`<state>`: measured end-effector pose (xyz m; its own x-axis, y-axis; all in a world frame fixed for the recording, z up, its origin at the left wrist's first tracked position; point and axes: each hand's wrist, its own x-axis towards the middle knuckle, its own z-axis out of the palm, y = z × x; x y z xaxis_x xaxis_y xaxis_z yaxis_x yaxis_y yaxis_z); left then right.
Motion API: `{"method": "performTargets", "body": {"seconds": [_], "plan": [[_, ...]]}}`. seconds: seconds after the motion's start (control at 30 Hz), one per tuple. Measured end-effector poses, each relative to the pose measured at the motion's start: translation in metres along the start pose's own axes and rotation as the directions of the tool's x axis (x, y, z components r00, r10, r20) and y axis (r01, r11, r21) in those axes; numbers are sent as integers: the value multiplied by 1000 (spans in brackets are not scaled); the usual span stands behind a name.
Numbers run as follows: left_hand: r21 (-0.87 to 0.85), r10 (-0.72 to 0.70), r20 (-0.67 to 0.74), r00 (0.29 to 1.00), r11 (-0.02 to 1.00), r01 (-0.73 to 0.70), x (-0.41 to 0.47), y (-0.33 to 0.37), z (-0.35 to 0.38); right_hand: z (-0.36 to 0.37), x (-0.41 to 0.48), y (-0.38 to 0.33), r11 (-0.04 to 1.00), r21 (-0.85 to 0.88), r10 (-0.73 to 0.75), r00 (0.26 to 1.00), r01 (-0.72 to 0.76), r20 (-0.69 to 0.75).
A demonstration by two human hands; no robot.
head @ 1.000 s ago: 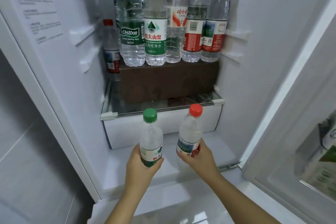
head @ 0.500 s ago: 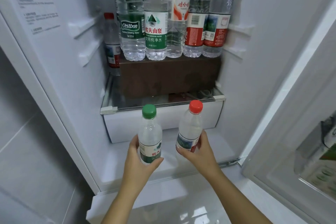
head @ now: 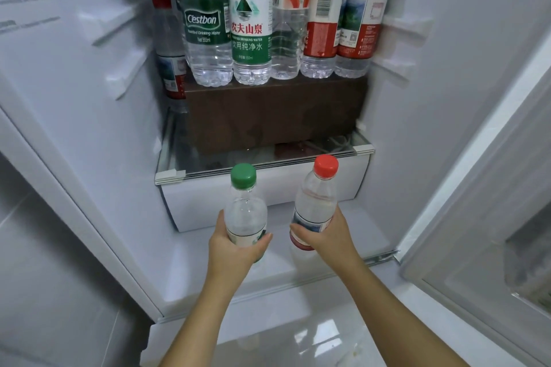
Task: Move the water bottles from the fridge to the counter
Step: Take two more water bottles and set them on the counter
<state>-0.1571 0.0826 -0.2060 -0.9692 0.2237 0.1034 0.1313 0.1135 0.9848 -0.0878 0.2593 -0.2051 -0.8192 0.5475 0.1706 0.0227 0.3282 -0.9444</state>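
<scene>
Before the open fridge point(head: 89, 104), each hand holds one small water bottle, just in front of the white drawer point(head: 268, 191) and lower than the glass shelf point(head: 362, 148). The left hand point(head: 235, 250) curls its fingers point(head: 222, 223) round the lower half of the green-capped bottle point(head: 246, 205), over the label. The right hand point(head: 329, 235) grips the red-capped bottle point(head: 317, 199) the same way, its top leaning slightly right. The two bottles are near each other but apart.

Both look full, so probably fairly heavy for their size. Their thin walls would give under a hard squeeze and may be slick if cold, so this low body hold seems sound.

A row of bottles point(head: 253, 39) stands on the brown box point(head: 274, 116), with a lone bottle point(head: 167, 48) beside it at left. The desk is out of view.
</scene>
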Motion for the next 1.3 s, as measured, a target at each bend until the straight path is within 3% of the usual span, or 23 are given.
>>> {"method": "performTargets", "body": {"seconds": [0.53, 0.83, 1.13, 1.3], "plan": [[-3, 80, 143, 987, 997, -80, -49, 40, 13, -46, -80, -25, 997, 40, 75, 977, -69, -200], [-27, 88, 358, 930, 996, -84, -140, 48, 47, -108, -205, -23, 982, -14, 180, 947, -191, -266], [-44, 112, 649, 753, 993, -110, -273, 69, 82, -172, -358, -26, 955, 33, 272, 822, -295, -500], [-66, 154, 777, 610, 984, -163, -357, 73, 100, -209, -453, -30, 939, 54, 293, 709, -339, -642]]}}
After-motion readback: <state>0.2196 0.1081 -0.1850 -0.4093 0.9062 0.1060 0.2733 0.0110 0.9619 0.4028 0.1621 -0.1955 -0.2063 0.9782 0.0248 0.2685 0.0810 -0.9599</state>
